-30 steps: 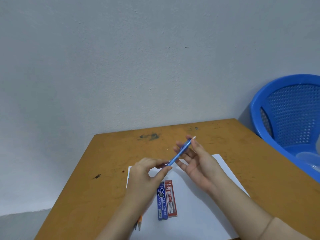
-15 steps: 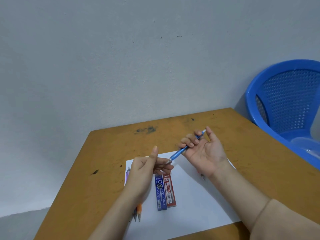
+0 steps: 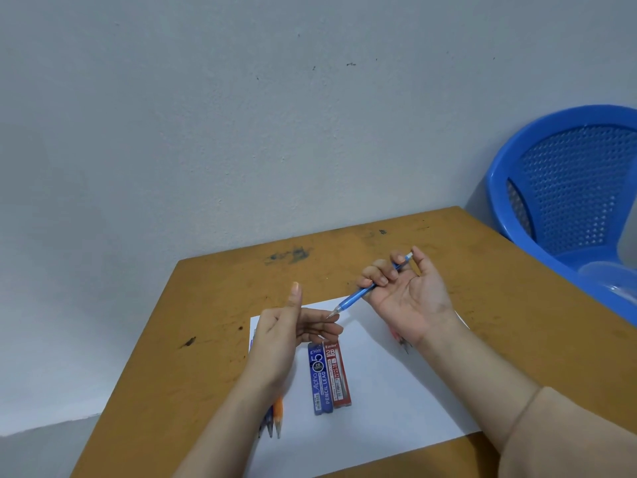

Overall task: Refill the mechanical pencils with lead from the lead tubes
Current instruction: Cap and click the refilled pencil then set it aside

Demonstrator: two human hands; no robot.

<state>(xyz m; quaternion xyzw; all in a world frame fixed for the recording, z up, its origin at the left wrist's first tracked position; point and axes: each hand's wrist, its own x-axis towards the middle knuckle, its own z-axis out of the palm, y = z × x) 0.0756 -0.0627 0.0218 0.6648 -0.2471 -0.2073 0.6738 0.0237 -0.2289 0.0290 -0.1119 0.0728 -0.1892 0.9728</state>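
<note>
My right hand (image 3: pixel 408 296) grips a blue mechanical pencil (image 3: pixel 358 296) in its curled fingers, palm up, thumb at the cap end, tip pointing down-left. The pencil's tip touches the fingers of my left hand (image 3: pixel 286 334), which is held flat with the thumb raised. A blue lead tube (image 3: pixel 319 379) and a red lead tube (image 3: pixel 337 374) lie side by side on the white paper (image 3: pixel 396 391). More pencils, one orange (image 3: pixel 278 414), lie under my left forearm, partly hidden. Another pencil tip (image 3: pixel 404 345) shows below my right wrist.
The paper lies on a worn brown table (image 3: pixel 206 339) against a grey wall. A blue plastic chair (image 3: pixel 568 194) stands off the table's right corner.
My right hand has curled its fingers round the blue pencil and drawn right. My left hand let go of the tip and flattened with the thumb up. The view shifted slightly.
</note>
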